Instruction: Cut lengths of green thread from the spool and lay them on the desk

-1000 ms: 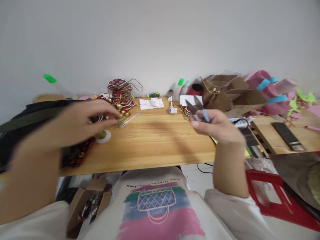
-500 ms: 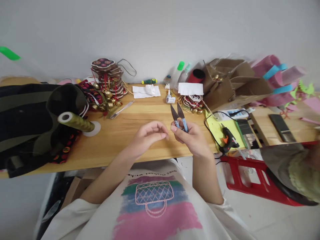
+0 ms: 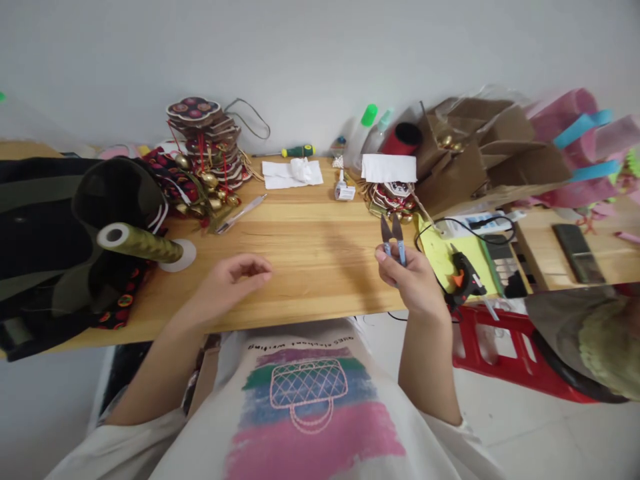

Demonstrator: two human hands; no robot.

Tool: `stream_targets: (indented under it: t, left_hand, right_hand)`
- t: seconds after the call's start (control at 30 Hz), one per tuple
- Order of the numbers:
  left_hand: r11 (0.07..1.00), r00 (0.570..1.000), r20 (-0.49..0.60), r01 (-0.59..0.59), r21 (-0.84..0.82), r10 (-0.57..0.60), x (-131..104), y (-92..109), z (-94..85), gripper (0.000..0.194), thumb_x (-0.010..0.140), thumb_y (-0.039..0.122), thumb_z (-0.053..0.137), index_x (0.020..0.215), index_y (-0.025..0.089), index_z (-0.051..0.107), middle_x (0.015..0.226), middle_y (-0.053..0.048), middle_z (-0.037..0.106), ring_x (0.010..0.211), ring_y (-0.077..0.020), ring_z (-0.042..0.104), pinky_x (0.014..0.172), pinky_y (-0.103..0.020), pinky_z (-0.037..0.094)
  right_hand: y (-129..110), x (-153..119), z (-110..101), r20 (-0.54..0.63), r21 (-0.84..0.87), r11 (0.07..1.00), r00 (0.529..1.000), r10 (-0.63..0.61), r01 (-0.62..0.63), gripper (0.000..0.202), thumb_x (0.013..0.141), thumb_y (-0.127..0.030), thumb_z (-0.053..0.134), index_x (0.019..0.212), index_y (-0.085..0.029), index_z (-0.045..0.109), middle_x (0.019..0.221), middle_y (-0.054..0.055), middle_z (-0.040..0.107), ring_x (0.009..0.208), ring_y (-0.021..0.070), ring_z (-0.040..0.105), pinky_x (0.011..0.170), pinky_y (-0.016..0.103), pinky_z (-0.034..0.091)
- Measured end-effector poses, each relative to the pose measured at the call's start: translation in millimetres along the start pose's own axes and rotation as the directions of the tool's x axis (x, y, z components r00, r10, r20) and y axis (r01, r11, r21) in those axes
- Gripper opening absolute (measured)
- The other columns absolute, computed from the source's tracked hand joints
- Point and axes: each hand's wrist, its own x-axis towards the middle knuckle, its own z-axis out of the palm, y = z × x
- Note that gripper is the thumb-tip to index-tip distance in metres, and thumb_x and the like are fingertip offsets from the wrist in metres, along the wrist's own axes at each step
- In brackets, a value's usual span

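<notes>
My right hand grips small thread snips with blue handles, their dark blades apart and pointing away from me. Over the wooden table, my left hand is curled with thumb and fingertips close together; whether a thin thing is between them I cannot make out. A green ribbon spool stands left of that hand. Beyond it lie a pen and a stack of patterned flower-shaped pieces with golden bells.
Along the back are a screwdriver, white tissue, a small bottle and cardboard boxes. A glue gun with a black cable lies at right. A red stool stands below; dark fabric covers the left end.
My hands have moved apart: the left one went left, the right one went right with the snips. The view has shifted slightly.
</notes>
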Motion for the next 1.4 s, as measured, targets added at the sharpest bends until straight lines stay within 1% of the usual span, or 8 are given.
stream_targets:
  t: [0.1,0.2,0.47,0.67,0.83,1.1,1.27,1.4]
  left_hand:
    - [0.994,0.991,-0.082,0.108,-0.012,-0.109,-3.3,-6.5,-17.6,0.032,0.061,0.049,0.070,0.073,0.020,0.063,0.075,-0.002,0.067,0.073,-0.0170,0.058,0.072,-0.031,0.047]
    - [0.984,0.974,-0.147,0.179,0.023,-0.174,-5.4,-7.4,-29.1,0.032,0.059,0.048,0.070,0.072,0.020,0.063,0.074,-0.002,0.068,0.074,-0.0172,0.057,0.074,-0.031,0.047]
    - [0.968,0.950,-0.252,0.221,0.117,-0.186,-3.9,-14.0,-44.8,0.031,0.061,0.044,0.068,0.078,0.019,0.064,0.086,-0.004,0.072,0.082,-0.0187,0.060,0.082,-0.032,0.047]
    - [0.941,0.942,-0.296,0.237,0.241,-0.161,3.0,-19.9,-42.0,0.031,0.066,0.045,0.060,0.082,0.018,0.065,0.084,-0.004,0.071,0.080,-0.0181,0.059,0.076,-0.030,0.047]
    - [0.904,0.936,-0.314,0.265,0.335,-0.158,7.3,-25.7,-34.8,0.028,0.071,0.041,0.056,0.083,0.017,0.065,0.086,-0.005,0.069,0.079,-0.0174,0.058,0.077,-0.029,0.046]
    - [0.830,0.946,-0.321,0.214,0.515,-0.046,9.2,-42.2,-35.0,0.022,0.080,0.035,0.052,0.086,0.018,0.064,0.087,-0.004,0.064,0.080,-0.0168,0.056,0.078,-0.028,0.044]
    - [0.791,0.945,-0.327,0.203,0.577,-0.003,9.0,-42.6,-35.9,0.023,0.084,0.035,0.050,0.089,0.017,0.063,0.090,-0.005,0.063,0.083,-0.0180,0.056,0.082,-0.029,0.044]
    - [0.747,0.932,-0.361,0.208,0.631,0.045,11.7,-40.3,-34.8,0.024,0.087,0.034,0.047,0.092,0.016,0.063,0.095,-0.006,0.062,0.089,-0.0195,0.058,0.087,-0.031,0.044]
  right_hand:
    - [10.7,3.4,-10.6,-0.054,-0.022,0.999,0.998,0.025,-0.026,0.042,0.066,-0.053,0.077,0.071,-0.018,0.055,0.050,-0.008,0.035,0.044,0.0055,0.028,0.043,0.024,0.021]
    - [20.6,7.5,-17.3,-0.097,-0.053,0.997,0.994,0.043,-0.048,0.043,0.065,-0.054,0.076,0.068,-0.018,0.053,0.051,-0.008,0.034,0.045,0.0056,0.028,0.044,0.024,0.022]
    - [44.4,21.6,-30.0,-0.270,-0.299,0.946,0.962,0.042,-0.126,0.037,0.068,-0.053,0.067,0.072,-0.018,0.053,0.051,-0.006,0.039,0.047,0.0081,0.032,0.047,0.025,0.025]
    - [60.9,30.2,-40.4,-0.314,-0.470,0.875,0.948,-0.047,-0.112,0.034,0.071,-0.052,0.060,0.070,-0.019,0.053,0.053,-0.005,0.040,0.053,0.0113,0.038,0.052,0.026,0.029]
    - [63.8,32.3,-43.4,-0.328,-0.561,0.820,0.940,-0.093,-0.115,0.035,0.070,-0.054,0.058,0.070,-0.019,0.054,0.056,-0.002,0.044,0.056,0.0130,0.040,0.054,0.027,0.031]
    - [64.5,34.8,-44.3,-0.356,-0.587,0.794,0.931,-0.079,-0.157,0.033,0.068,-0.052,0.057,0.070,-0.020,0.054,0.055,-0.003,0.043,0.056,0.0141,0.041,0.057,0.029,0.033]
    - [65.0,35.9,-44.7,-0.349,-0.586,0.797,0.933,-0.086,-0.146,0.033,0.070,-0.052,0.059,0.070,-0.019,0.055,0.059,-0.001,0.050,0.057,0.0141,0.043,0.058,0.029,0.035]
    - [63.5,40.4,-44.7,-0.346,-0.610,0.781,0.931,-0.117,-0.129,0.032,0.072,-0.052,0.058,0.070,-0.020,0.054,0.058,0.000,0.051,0.057,0.0151,0.043,0.058,0.029,0.035]
